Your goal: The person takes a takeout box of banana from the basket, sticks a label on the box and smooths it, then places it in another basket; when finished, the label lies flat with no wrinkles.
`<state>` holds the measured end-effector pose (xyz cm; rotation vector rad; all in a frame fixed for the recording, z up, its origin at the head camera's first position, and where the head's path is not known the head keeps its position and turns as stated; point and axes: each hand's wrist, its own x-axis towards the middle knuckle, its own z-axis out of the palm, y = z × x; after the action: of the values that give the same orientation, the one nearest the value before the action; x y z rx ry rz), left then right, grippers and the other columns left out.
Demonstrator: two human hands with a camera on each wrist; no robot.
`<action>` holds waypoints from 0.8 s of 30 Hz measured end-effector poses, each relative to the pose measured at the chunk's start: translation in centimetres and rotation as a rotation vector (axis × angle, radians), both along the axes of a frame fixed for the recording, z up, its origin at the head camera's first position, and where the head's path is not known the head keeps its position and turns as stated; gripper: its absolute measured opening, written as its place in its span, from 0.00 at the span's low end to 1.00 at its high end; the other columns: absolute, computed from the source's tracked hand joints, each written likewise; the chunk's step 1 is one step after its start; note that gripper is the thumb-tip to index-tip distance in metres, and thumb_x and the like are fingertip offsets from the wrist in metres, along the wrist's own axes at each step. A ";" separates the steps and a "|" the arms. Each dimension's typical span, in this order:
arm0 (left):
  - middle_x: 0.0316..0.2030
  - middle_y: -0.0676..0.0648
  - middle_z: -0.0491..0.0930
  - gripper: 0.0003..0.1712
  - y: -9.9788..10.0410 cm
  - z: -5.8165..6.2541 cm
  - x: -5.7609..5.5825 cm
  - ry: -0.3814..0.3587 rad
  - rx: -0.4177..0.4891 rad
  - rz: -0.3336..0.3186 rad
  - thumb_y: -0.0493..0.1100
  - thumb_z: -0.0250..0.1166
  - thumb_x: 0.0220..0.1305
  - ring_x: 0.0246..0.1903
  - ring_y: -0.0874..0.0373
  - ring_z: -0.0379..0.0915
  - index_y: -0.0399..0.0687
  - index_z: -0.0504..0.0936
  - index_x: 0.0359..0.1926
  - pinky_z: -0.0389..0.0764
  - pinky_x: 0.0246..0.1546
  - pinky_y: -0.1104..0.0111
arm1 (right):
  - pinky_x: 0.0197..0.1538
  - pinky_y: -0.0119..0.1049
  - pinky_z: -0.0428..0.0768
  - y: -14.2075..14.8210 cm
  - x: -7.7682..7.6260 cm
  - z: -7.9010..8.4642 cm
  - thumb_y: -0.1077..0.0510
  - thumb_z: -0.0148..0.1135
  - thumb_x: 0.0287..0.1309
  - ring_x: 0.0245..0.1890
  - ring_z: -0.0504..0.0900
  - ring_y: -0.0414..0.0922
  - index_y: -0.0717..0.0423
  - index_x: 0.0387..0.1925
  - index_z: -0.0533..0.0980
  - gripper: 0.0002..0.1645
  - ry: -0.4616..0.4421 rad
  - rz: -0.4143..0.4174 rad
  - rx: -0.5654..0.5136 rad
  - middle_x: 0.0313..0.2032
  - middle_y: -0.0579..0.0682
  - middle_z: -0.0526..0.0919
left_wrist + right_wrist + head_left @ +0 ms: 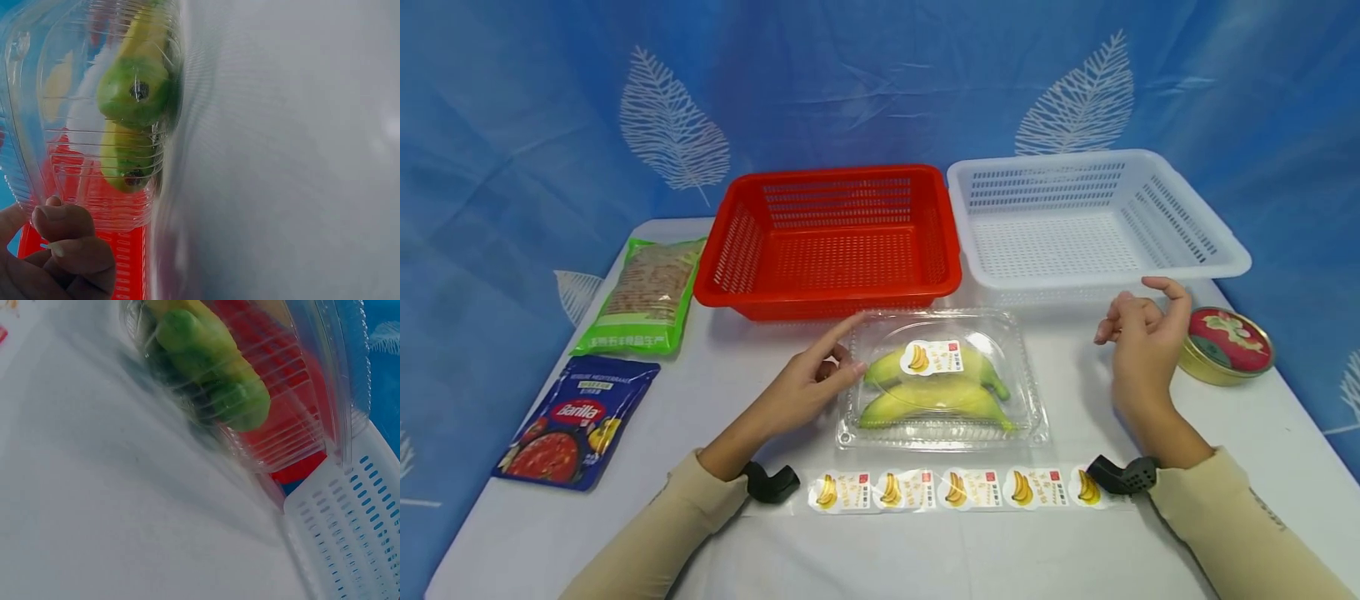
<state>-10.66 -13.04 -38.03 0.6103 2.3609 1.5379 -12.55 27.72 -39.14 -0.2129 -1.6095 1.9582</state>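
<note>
While the clear box [940, 437] sits on the bench [887, 558] before the red basket [827, 300], left hand [801, 390] relaxed at its edge, perhaps touching, right hand [1147, 350] loose and empty, a one-sided nudge could skew it, rolling the bananas [936, 404].

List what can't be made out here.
Head: fine print on the box label, too small.
Head: left edge of the tin, behind the right hand.
Head: rightmost sticker, partly behind the black wrist device.
Left wrist: base of the left hand, cut by the bottom edge.
Right wrist: right hand, out of frame.
</note>
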 end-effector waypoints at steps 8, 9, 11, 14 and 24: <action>0.38 0.44 0.75 0.39 0.0 -0.2 0.0 -0.003 -0.007 -0.003 0.47 0.64 0.74 0.19 0.54 0.67 0.76 0.57 0.78 0.73 0.18 0.67 | 0.23 0.28 0.79 2.7 -2.0 0.5 0.59 0.59 0.72 0.15 0.72 0.44 0.51 0.57 0.65 0.18 -0.079 -0.066 -0.190 0.31 0.55 0.72; 0.38 0.43 0.75 0.39 0.0 -0.1 0.0 -0.002 -0.007 -0.005 0.47 0.63 0.74 0.19 0.53 0.67 0.75 0.57 0.78 0.73 0.18 0.67 | 0.22 0.28 0.78 3.0 -2.3 0.6 0.59 0.60 0.72 0.15 0.71 0.44 0.51 0.57 0.65 0.17 -0.083 -0.081 -0.200 0.31 0.55 0.72; 0.38 0.43 0.75 0.39 0.0 -0.1 0.0 -0.002 -0.002 -0.006 0.47 0.64 0.74 0.19 0.53 0.67 0.76 0.58 0.78 0.73 0.18 0.67 | 0.22 0.27 0.77 3.5 -2.8 0.6 0.59 0.61 0.71 0.15 0.71 0.44 0.51 0.56 0.66 0.17 -0.084 -0.114 -0.198 0.30 0.55 0.72; 0.39 0.43 0.74 0.39 0.0 0.0 0.0 -0.006 0.011 -0.004 0.47 0.64 0.74 0.18 0.53 0.67 0.76 0.58 0.78 0.72 0.17 0.67 | 0.22 0.27 0.77 3.9 -3.6 0.8 0.60 0.60 0.71 0.16 0.72 0.43 0.51 0.54 0.66 0.15 -0.080 -0.168 -0.204 0.29 0.54 0.72; 0.38 0.43 0.74 0.39 -0.1 -0.1 0.0 -0.013 0.015 -0.007 0.47 0.64 0.74 0.18 0.53 0.67 0.77 0.57 0.78 0.74 0.18 0.66 | 0.18 0.26 0.74 3.5 -5.3 0.8 0.64 0.55 0.70 0.12 0.71 0.43 0.53 0.47 0.66 0.09 0.008 -0.309 -0.274 0.24 0.55 0.72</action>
<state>-10.71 -13.16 -38.16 0.6100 2.3371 1.5531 -17.81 31.22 -38.38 -0.5286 -1.2140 1.9228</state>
